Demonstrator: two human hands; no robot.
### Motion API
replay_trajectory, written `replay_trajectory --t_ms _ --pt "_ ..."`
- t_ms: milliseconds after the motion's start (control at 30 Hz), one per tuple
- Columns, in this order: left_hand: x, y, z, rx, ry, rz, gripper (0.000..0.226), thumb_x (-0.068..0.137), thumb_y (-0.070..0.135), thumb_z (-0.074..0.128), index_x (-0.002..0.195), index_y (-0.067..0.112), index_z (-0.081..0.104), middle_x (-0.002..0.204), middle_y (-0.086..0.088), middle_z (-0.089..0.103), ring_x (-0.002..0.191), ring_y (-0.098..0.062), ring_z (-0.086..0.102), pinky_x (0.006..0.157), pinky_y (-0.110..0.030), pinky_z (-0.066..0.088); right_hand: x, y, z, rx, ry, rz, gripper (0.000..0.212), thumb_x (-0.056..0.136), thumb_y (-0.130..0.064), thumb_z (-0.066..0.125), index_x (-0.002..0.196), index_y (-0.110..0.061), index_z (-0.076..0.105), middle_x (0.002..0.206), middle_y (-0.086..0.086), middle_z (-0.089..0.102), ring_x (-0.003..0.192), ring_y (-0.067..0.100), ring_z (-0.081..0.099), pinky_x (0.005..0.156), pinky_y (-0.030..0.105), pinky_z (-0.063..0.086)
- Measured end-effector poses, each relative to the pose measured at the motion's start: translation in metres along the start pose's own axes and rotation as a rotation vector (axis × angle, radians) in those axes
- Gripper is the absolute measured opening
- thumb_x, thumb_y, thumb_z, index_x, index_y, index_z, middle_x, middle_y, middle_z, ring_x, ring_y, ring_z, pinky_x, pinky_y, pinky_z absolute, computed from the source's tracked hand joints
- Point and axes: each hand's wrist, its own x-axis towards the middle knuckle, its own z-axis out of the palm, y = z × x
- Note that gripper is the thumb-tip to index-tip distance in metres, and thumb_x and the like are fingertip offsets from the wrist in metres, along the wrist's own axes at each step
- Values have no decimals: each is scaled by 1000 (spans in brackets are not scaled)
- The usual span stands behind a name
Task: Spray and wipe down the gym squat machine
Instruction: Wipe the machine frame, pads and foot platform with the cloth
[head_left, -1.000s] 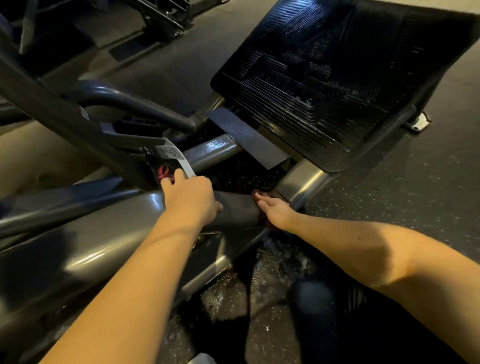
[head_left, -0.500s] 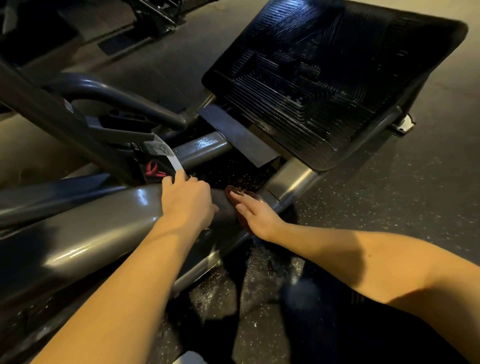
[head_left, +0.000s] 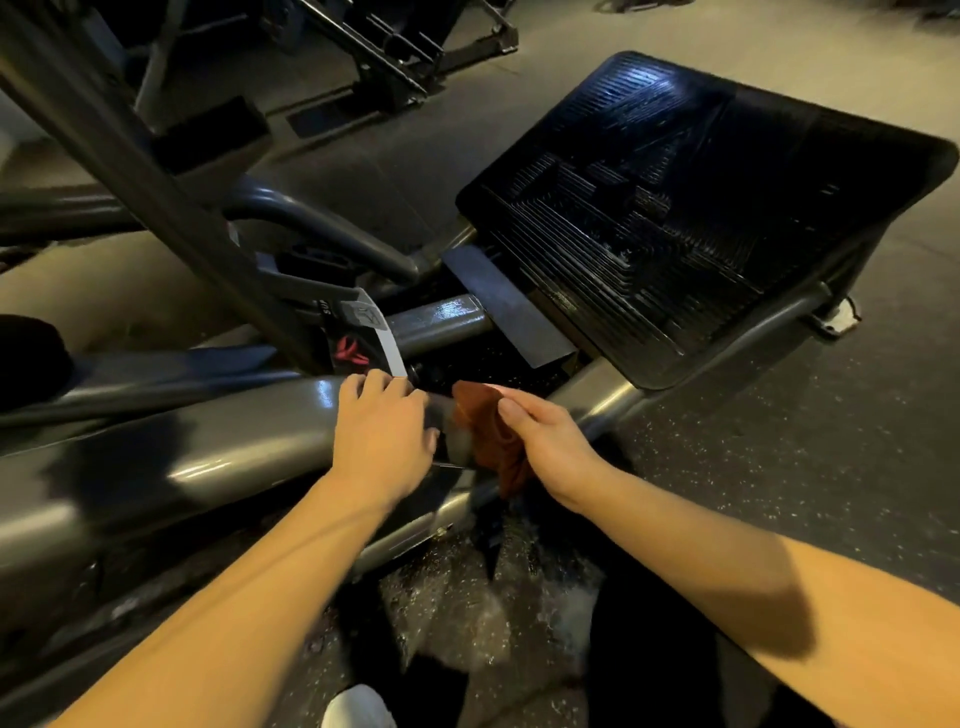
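The squat machine's thick grey frame beam (head_left: 156, 457) runs from lower left toward the black ribbed foot platform (head_left: 675, 218) at upper right. My left hand (head_left: 384, 436) rests on top of the beam with its fingers curled over the far edge, beside a label with a red logo (head_left: 353, 351). My right hand (head_left: 545, 441) holds a reddish-brown cloth (head_left: 483, 421) against the beam just right of my left hand; the cloth hangs down below my palm. No spray bottle is in view.
Dark speckled rubber floor (head_left: 779, 467) lies to the right, with wet patches (head_left: 467, 597) below the beam. A curved black handle (head_left: 322, 228) and slanted frame bars rise at left. Other machines (head_left: 395, 47) stand at the back. A white shoe tip (head_left: 358, 706) shows at the bottom.
My right hand has risen from the beam's lower side to its top, bringing the cloth into plain sight. My left hand stayed on the beam. The view shifted back and upward.
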Motion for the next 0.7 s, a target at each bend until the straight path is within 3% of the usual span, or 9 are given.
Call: replay_trajectory --t_ms 133,300,433,567,700 --pt "-15 0 3 -31 -7 -36 42 93 49 58 127 25 65 135 3 60 131 -25 44 111 -42 25 1 -2 -1 -37 -19 18 32 108 -28 48 134 -35 67 131 -8 70 128 12 61 116 47 43" --pt "-41 4 6 -162 148 -68 34 82 33 69 114 21 72 125 0 64 121 -29 52 103 -43 30 8 -6 1 -107 -73 51 31 107 -26 51 129 -37 70 127 -9 72 125 13 63 115 47 45" --pt "-64 14 31 -275 263 -23 39 78 24 75 117 21 71 129 0 61 117 -28 54 100 -44 36 20 3 9 -157 -44 29 29 107 -20 52 122 -37 71 124 -6 73 122 12 65 115 44 45" --pt "-97 26 95 -368 177 -24 39 80 27 73 118 19 71 129 -4 60 113 -26 57 95 -44 44 21 33 11 -131 107 31 29 106 -15 54 129 -21 71 119 3 75 116 22 69 111 44 49" --pt "-96 28 160 -383 24 -221 38 88 38 71 120 18 71 127 -6 61 117 -28 55 93 -44 50 21 72 -8 -167 278 58 27 107 -17 53 126 -24 71 116 -3 73 110 14 68 102 32 51"
